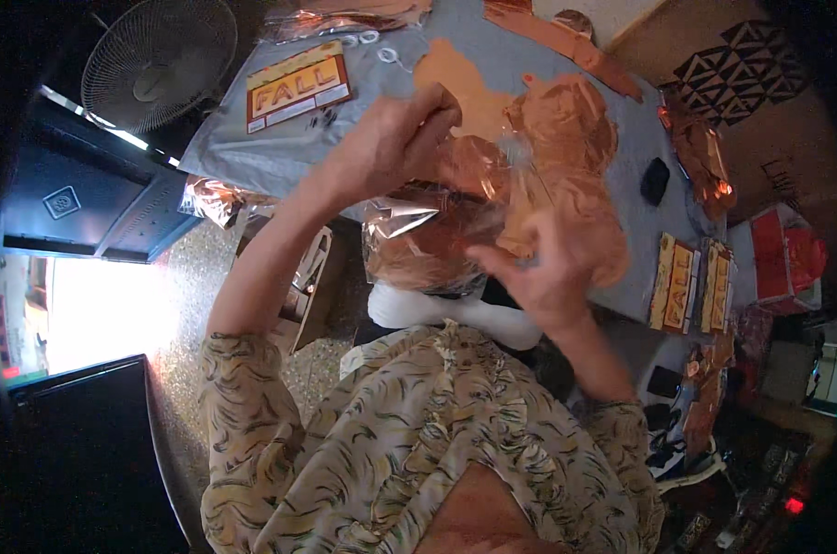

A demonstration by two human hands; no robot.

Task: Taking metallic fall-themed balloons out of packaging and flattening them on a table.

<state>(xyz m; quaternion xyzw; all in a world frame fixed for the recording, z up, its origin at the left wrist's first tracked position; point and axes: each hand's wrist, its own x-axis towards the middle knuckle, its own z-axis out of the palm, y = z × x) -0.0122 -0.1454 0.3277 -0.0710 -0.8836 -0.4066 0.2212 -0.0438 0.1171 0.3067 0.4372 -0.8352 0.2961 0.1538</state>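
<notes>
My left hand (395,138) is raised over the table's near edge with its fingers curled into a pinch. Whatever they hold is too small or hidden to tell. Lower and to the right, my right hand (552,272) is slightly blurred, its thumb stretched away from the fingers. Between and below the hands, a clear plastic bag (418,231) with orange-brown contents lies near my lap, shiny with reflections. Beyond my right hand lie crumpled orange plastic-wrapped pieces (566,138). A flat orange piece (455,78) rests on the cloth past my left hand.
A grey cloth covers the table (382,106). A printed card (298,88) lies at far left, near white rings (388,55). More printed cards (674,282) and a black object (655,181) lie at right. A fan (158,65) stands at far left, a red-and-white box (783,258) at right.
</notes>
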